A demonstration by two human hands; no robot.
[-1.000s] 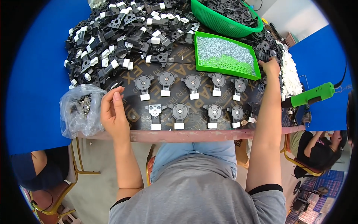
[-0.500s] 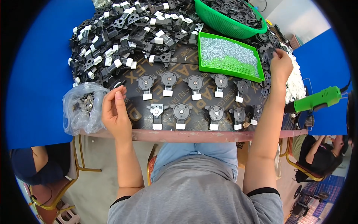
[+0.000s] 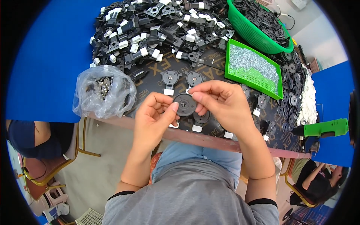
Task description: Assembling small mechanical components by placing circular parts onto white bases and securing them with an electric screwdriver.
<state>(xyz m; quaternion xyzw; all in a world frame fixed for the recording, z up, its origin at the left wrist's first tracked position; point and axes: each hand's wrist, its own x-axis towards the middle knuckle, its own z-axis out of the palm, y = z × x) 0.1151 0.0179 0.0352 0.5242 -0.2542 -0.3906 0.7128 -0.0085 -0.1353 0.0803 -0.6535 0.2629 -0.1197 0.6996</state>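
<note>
A round black plastic disc [image 3: 185, 105] is held above the table's near edge, pinched from both sides. My left hand [image 3: 154, 117] has its thumb and fingers closed on the disc's left rim. My right hand [image 3: 228, 105] grips the upper right rim between thumb and fingertips. Beneath and around the hands lie two rows of black disc-topped parts with white ends, such as the part [image 3: 170, 77] at the far left and the part [image 3: 262, 100] to the right. My hands partly hide several of them.
Black parts with white tips [image 3: 142, 33] are heaped at the back. A green tray [image 3: 252, 83] of small screws stands beside a green basket [image 3: 258, 28]. Right are black discs [image 3: 292, 84], white pieces [image 3: 307, 99] and a green electric screwdriver [image 3: 325, 128]. Left sits a plastic bag [image 3: 122, 93] of metal pieces.
My right hand has come from the disc pile at the right to the middle, bringing a black disc. My left hand has moved right and now holds it too. The view has shifted.
</note>
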